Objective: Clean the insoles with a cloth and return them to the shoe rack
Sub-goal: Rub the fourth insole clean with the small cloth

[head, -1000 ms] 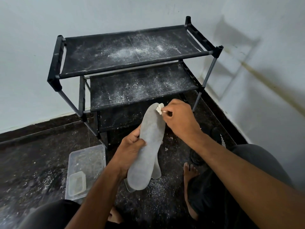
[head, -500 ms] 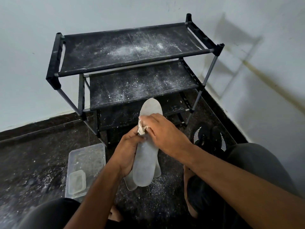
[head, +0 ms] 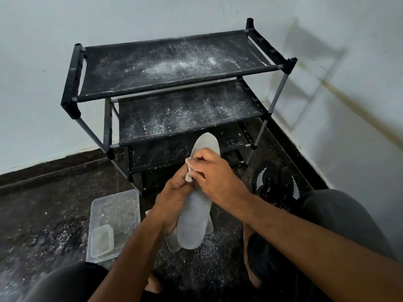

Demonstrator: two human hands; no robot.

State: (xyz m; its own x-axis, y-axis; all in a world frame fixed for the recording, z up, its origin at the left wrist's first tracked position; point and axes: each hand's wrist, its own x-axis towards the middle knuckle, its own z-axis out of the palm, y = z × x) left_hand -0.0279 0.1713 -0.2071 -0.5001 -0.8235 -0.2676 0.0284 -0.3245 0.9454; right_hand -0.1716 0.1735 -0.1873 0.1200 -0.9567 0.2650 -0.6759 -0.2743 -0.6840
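A grey insole (head: 193, 219) stands tilted in front of me, toe end up. My left hand (head: 173, 200) grips its left edge at the middle. My right hand (head: 214, 178) pinches a small white cloth (head: 189, 174) and presses it on the insole's upper half. Another insole (head: 172, 240) peeks out behind the first, near its heel end. The black shoe rack (head: 174, 88) stands against the wall beyond, its fabric shelves speckled with white powder.
A clear plastic box (head: 114, 216) with a small lid inside lies on the dark floor at the left. A pair of black shoes (head: 275, 184) sits right of the rack. White powder dusts the floor. My knees and bare feet frame the bottom.
My right hand has wiped the cloth down from the insole's toe tip to its upper middle. The left hand keeps its grip on the insole.
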